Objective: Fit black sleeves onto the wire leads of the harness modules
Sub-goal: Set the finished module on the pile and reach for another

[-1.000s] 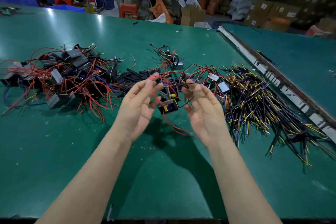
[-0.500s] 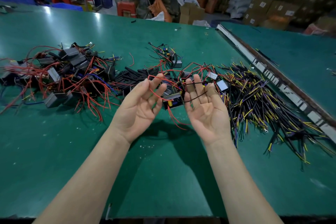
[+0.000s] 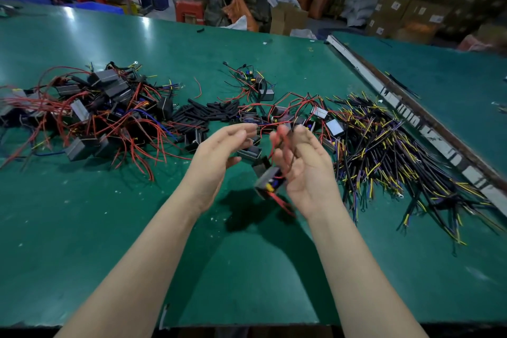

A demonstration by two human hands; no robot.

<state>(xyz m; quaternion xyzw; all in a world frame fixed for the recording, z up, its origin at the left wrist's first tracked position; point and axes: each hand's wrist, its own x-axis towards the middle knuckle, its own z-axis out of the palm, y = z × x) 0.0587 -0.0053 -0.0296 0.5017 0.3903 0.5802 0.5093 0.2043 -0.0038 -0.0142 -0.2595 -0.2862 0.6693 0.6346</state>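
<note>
A grey harness module (image 3: 270,180) hangs tilted in the air beside my right hand (image 3: 308,173), which grips its red wire leads (image 3: 281,140) in curled fingers. My left hand (image 3: 216,158) is just left of it, fingers stretched toward the leads and thumb held apart; motion blur hides any contact. Loose black sleeves (image 3: 208,115) lie in a heap on the green table (image 3: 109,228) just beyond my hands.
A tangle of grey modules with red leads (image 3: 104,112) covers the left of the table. More modules (image 3: 277,112) lie behind my hands. A spread of black and yellow wires (image 3: 389,156) fills the right, up to a metal rail (image 3: 411,118).
Both hands have turned from palms up toward each other. The module has dropped lower and now dangles at my right palm. My left hand no longer clearly pinches the lead.
</note>
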